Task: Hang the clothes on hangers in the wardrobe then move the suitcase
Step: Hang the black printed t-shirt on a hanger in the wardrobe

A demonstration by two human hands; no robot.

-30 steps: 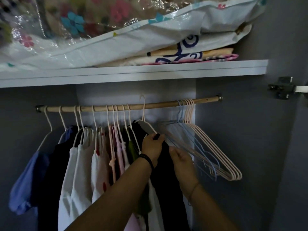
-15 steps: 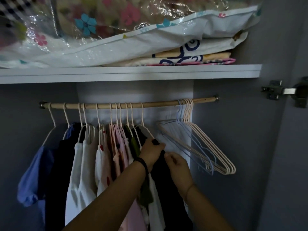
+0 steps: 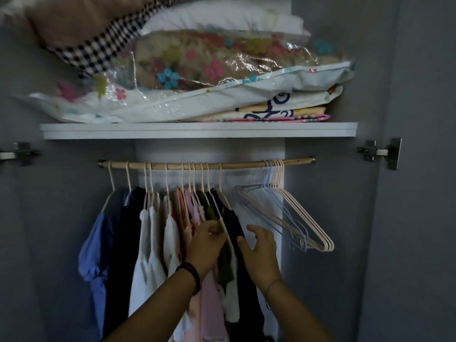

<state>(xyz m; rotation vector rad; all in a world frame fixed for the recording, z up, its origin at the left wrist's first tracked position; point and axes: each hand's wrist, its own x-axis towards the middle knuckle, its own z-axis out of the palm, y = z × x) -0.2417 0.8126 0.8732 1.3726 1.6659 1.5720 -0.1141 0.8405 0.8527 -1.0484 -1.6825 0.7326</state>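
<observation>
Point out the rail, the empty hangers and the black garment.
rail (image 3: 246, 165): head view, bare wood right of centre.
empty hangers (image 3: 325, 248): head view, bunched lower right corners.
black garment (image 3: 233, 219): head view, shoulder just below its hanger.

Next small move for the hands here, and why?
Probably release the left hand from the hanger: its black garment hangs from the rod, and the right hand is open beside it.
</observation>
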